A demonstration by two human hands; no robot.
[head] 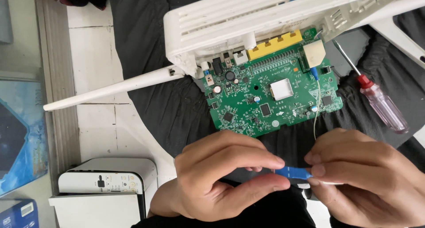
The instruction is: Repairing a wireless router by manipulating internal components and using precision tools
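Both hands meet low in the head view, over the near edge of the black cloth (pixel 168 108). The left hand (pixel 217 177) pinches one end of a small blue connector (pixel 292 172) between thumb and forefinger, fingertips closed on it. The right hand (pixel 367 179) closes on the other end, thumb and fingers bunched around it and a white piece beneath; exactly how the white piece sits is hidden by the fingers.

Connector's long axis runs left to right, hand to hand. Only its middle shows bare in the gap. Neither hand is nearer; each holds its own end.

A thin white fibre (pixel 315 117) rises from the right hand's fingers toward the green circuit board (pixel 272 97), which lies flat near the cloth's middle. Its end by the blue fitting on the board is too fine to tell.

White router casing (pixel 248 24) tilted open along the far edge of the board, one antenna (pixel 115 88) reaching left off the cloth. Screwdriver (pixel 376 99), red collar and clear handle, lies at the cloth's right edge, well apart from both hands. White box-shaped device (pixel 106 183) on the floor, lower left.
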